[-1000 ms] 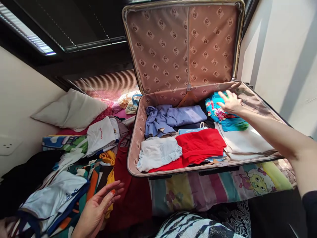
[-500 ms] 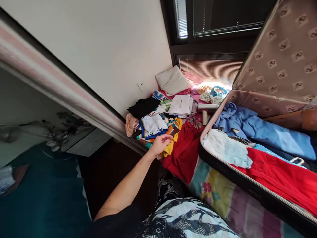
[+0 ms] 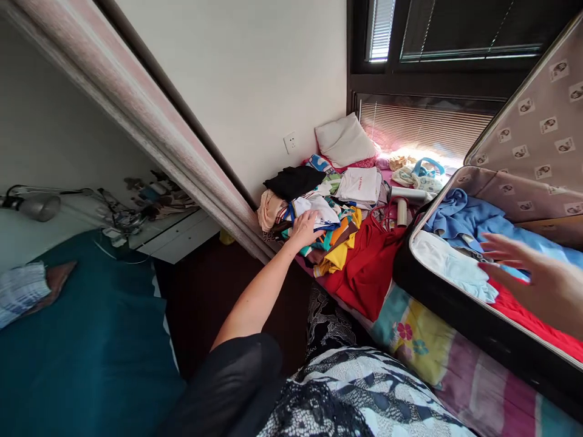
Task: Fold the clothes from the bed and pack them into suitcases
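Observation:
My left hand (image 3: 304, 232) rests on a folded white shirt with blue trim (image 3: 321, 212), its thumb apart from the fingers. The shirt lies on a pile of clothes, above a multicoloured patterned garment (image 3: 341, 233) with yellow parts. Beside it are a black garment (image 3: 294, 182) and a folded white garment with small print (image 3: 359, 185). My right hand (image 3: 532, 279), blurred, hovers with fingers apart over the open suitcase (image 3: 449, 303). Inside the suitcase lie blue clothing (image 3: 492, 221), a pale blue-white garment (image 3: 455, 267) and red fabric (image 3: 512, 306).
Red fabric (image 3: 364, 264) lies between the pile and the suitcase, on a striped, flowered bed cover (image 3: 412, 331). A pillow (image 3: 346, 139), a hair dryer (image 3: 405, 197) and a blue-handled bag (image 3: 426, 173) are farther back. A pinkish post edge (image 3: 182, 158) stands left of the pile.
My left hand has moved from beside the yellow cloth onto the white shirt. My right hand has come into view over the suitcase. The view has turned left.

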Tool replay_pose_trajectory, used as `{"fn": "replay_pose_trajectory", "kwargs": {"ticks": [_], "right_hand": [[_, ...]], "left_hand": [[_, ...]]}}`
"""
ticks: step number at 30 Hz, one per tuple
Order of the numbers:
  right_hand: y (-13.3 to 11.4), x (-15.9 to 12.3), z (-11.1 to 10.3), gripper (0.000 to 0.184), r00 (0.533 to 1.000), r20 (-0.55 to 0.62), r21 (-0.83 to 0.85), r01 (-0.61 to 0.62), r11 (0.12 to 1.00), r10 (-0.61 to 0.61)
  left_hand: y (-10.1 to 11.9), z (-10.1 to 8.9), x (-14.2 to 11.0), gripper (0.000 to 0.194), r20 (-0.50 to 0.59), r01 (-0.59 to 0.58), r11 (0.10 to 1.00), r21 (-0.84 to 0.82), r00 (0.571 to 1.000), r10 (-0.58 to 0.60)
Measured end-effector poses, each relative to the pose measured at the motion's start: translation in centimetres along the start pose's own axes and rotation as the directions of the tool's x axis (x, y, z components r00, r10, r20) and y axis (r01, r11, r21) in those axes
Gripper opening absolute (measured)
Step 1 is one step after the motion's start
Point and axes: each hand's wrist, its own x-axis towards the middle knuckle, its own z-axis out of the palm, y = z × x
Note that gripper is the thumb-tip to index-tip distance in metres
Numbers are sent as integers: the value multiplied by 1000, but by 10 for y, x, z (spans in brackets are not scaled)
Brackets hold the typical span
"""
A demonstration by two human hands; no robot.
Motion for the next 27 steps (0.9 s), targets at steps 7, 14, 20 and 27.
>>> {"fn": "replay_pose_trajectory", "kwargs": {"ticks": [7,14,20,27], "right_hand": [[-99,-5,93,54,930,361,419,-96,903,-69],[-99,-15,113,57,883,462,482,-169,860,-85],[-98,-12,112,57,900,435,535,-218,816,-44],[-122,11,84,107,951,250,808,-307,503,179]], "left_hand": [[-1,-16,12,62,47,-60,995,75,997,57],[-26,-52,48,32,-35,54,952,-300,997,-68],[-29,-107,53,9,20,90,363,-927,981,-191],[33,-134,5,11,114,113,57,-992,993,14]]}}
